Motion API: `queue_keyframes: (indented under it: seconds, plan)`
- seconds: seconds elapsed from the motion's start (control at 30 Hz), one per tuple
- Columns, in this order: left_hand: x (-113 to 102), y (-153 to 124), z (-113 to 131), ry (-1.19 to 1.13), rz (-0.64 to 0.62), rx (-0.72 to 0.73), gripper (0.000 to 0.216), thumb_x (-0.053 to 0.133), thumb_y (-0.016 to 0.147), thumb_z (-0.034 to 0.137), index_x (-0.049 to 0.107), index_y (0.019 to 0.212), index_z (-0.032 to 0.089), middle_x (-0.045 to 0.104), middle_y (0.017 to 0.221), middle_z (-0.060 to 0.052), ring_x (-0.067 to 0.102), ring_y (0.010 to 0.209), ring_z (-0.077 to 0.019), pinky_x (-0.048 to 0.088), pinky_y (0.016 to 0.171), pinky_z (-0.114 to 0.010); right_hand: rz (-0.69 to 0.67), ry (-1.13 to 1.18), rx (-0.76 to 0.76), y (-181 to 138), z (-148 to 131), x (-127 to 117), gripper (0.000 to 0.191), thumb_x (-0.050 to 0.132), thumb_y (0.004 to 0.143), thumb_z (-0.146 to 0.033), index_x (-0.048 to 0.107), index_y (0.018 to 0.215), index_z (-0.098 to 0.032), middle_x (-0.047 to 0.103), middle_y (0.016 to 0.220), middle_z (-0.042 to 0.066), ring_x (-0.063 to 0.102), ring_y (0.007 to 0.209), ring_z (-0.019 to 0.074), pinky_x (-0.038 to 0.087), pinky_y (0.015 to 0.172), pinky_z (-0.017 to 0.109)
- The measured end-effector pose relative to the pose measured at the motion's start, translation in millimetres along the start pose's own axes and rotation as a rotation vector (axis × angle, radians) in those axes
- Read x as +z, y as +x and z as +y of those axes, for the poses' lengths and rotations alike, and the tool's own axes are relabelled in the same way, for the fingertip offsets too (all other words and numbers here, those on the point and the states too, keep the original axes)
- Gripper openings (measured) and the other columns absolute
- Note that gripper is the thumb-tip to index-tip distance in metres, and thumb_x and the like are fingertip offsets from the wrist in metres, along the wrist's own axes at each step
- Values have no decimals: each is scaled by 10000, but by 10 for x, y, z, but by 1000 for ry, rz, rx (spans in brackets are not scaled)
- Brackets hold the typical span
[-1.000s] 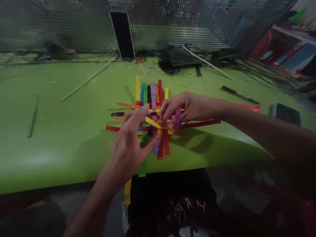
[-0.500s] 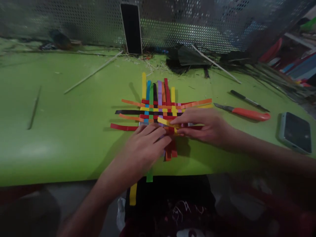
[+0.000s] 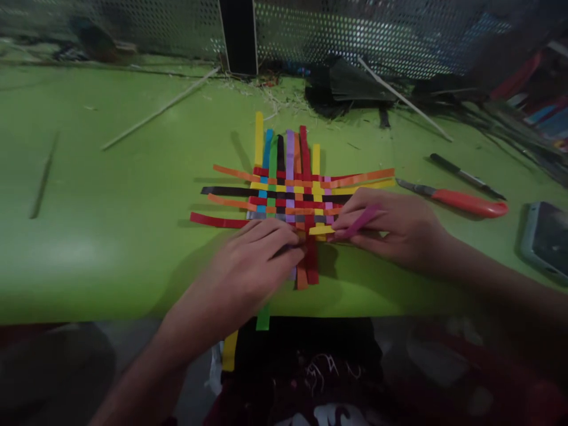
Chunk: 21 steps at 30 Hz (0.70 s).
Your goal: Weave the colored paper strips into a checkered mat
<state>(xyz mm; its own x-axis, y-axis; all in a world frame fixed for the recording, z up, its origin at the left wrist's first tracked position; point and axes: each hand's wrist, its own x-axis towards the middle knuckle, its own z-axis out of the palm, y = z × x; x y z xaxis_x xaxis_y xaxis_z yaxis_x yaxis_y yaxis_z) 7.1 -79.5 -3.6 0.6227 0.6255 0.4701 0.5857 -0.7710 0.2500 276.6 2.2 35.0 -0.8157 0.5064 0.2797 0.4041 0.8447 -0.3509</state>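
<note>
A mat of flat colored strips (image 3: 278, 195), woven over and under each other, lies near the table's front edge. Its loose ends stick out on all sides. My left hand (image 3: 260, 254) lies over its near left part, fingers curled and thumb against the woven strips; what sits under the fingertips is hidden. At the near right corner my right hand (image 3: 394, 228) is closed in a pinch on a magenta strip (image 3: 366, 219), which is bent up across the fingers. Close to those fingertips lies a yellow strip end (image 3: 320, 231). A long red strip (image 3: 313, 260) hangs toward me.
On the right are a red-handled knife (image 3: 470, 203), a black pen (image 3: 465, 176) and a phone (image 3: 548, 239). Another dark phone (image 3: 239, 38) stands upright against the perforated metal panel (image 3: 355, 35). Thin sticks (image 3: 162, 109) and fiber scraps (image 3: 270, 92) lie on the green table (image 3: 110, 236).
My right hand has moved a little right, and the magenta strip now shows bent up at its fingers. The yellow end beside it has shifted right. My left hand stays on the mat.
</note>
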Motion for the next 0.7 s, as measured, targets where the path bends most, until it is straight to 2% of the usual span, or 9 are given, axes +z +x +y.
queue_keyframes:
  seconds: [0.27, 0.47, 0.57, 0.7]
  plan:
    - [2, 2, -13, -24, 7, -21, 176, 547, 1050, 130, 685, 1155, 102, 702, 1161, -110, 638, 1136, -256, 578, 981, -432, -5, 88, -18, 12, -1, 9, 184, 594, 991, -214, 753, 916, -266, 762, 1024, 51, 723, 893, 188, 585, 754, 320]
    - [2, 20, -19, -61, 0, -41, 191, 551, 1054, 153, 688, 1174, 95, 702, 1183, -117, 643, 1118, -260, 577, 969, -429, -45, 134, 33, 13, 41, -17, 196, 623, 918, -159, 773, 973, -271, 750, 1030, 35, 701, 832, 172, 581, 736, 308]
    - [11, 17, -25, -70, 7, -46, 175, 558, 1056, 166, 692, 1152, 106, 711, 1166, -108, 654, 1075, -248, 577, 953, -423, -63, 159, 40, 17, 58, -13, 178, 622, 942, -195, 781, 941, -276, 747, 1003, 36, 699, 826, 178, 575, 715, 314]
    - [24, 10, -25, -104, 28, -73, 169, 546, 1068, 194, 700, 1131, 160, 731, 1166, -79, 673, 1085, -228, 568, 1006, -405, -57, 165, -32, 8, 56, 29, 172, 613, 986, -225, 779, 987, -269, 723, 1077, 61, 700, 909, 185, 574, 747, 316]
